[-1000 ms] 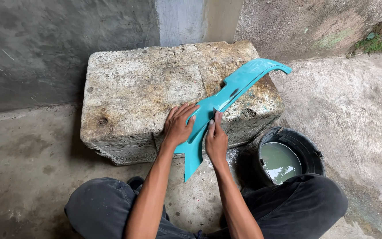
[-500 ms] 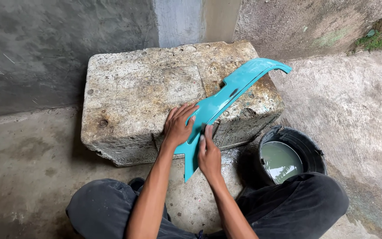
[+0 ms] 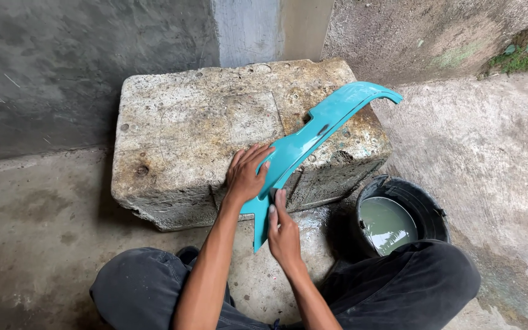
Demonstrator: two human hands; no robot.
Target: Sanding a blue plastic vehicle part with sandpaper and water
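Observation:
A long curved turquoise plastic panel (image 3: 313, 131) lies slantwise over the front right corner of a rough concrete block (image 3: 203, 128), its pointed lower end hanging past the block's front edge. My left hand (image 3: 245, 174) lies flat on the panel's left side and on the block, fingers spread, holding it down. My right hand (image 3: 283, 229) is lower, its straight fingers pressed against the panel's pointed lower end. Whether something small sits under those fingers cannot be told.
A black bucket (image 3: 429, 205) with cloudy water stands to the right of the block, beside my right knee. My dark-trousered knees (image 3: 154, 293) fill the bottom of the view. The concrete floor is wet, with grey walls behind and a rough slope on the right.
My right hand has slid down the panel from beside my left hand to its pointed lower end. The left hand and the panel have stayed in place.

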